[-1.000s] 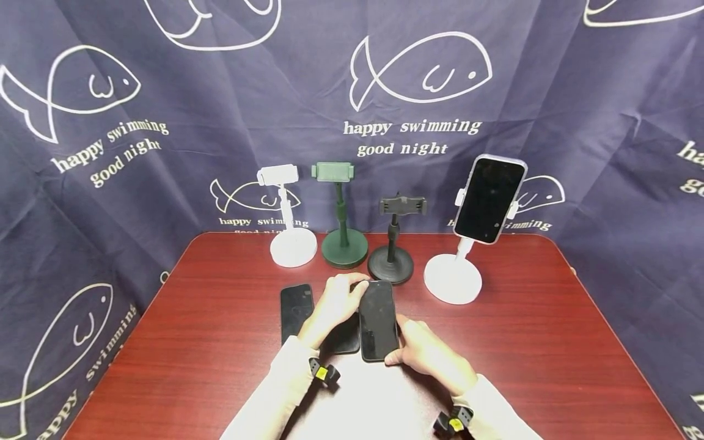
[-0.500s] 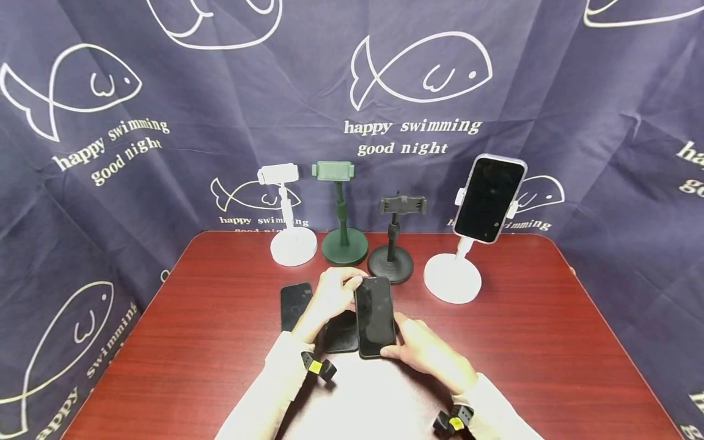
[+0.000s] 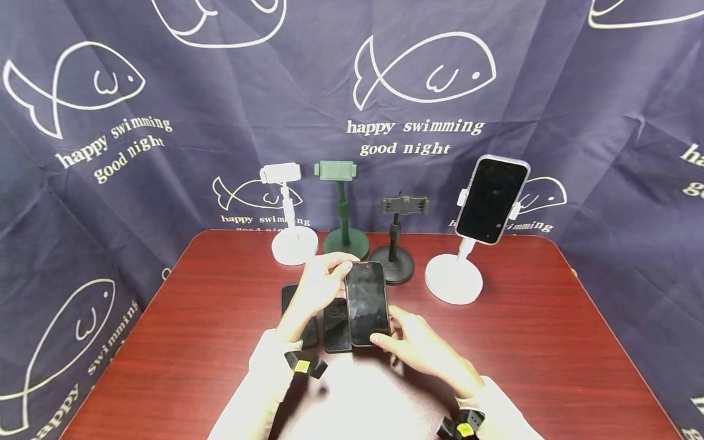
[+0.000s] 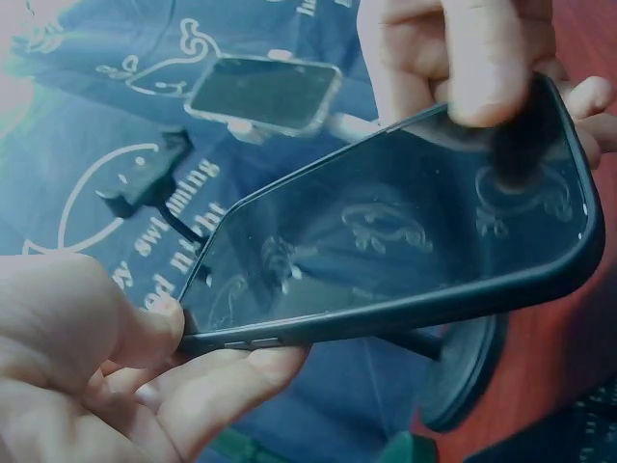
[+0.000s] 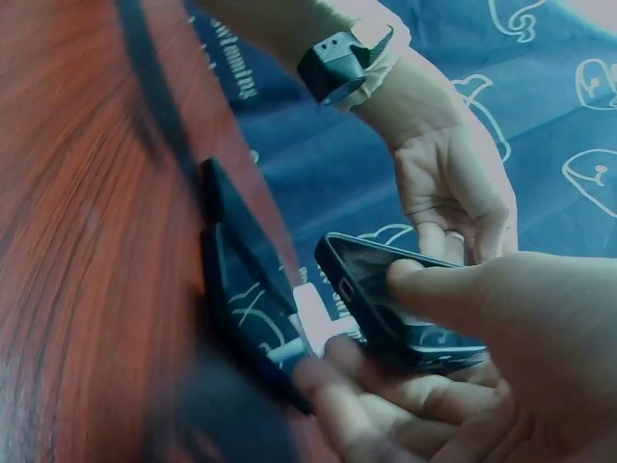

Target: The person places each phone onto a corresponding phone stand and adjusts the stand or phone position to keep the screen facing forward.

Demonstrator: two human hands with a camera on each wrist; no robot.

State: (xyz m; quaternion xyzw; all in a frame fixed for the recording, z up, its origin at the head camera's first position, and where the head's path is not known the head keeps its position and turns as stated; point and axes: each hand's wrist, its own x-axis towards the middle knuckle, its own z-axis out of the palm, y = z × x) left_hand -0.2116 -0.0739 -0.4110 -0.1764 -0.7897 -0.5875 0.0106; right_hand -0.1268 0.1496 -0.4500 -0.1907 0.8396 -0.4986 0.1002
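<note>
A black-cased smartphone (image 3: pixel 367 305) is raised above the table, screen up and tilted. My left hand (image 3: pixel 319 286) grips its far left corner, thumb on the rim and fingers beneath, as the left wrist view shows. At the near right corner my right hand (image 3: pixel 420 345) pinches the phone, its thumb on the screen and its fingers underneath in the right wrist view. Two more dark phones lie on the table: one phone (image 3: pixel 337 333) partly under the raised one, the other phone (image 3: pixel 310 336) partly hidden behind my left hand and wrist.
Along the back stand a white phone stand (image 3: pixel 294 245), a green phone stand (image 3: pixel 343 211), a black phone stand (image 3: pixel 393 264) and, at the right, a larger white stand (image 3: pixel 453 279) bearing a phone (image 3: pixel 492 198). A blue fish-print cloth (image 3: pixel 308 91) hangs behind the red table (image 3: pixel 522 342).
The phone has risen off the table and shifted slightly left and away from me, both hands moving with it. More of the middle phone lying on the table now shows.
</note>
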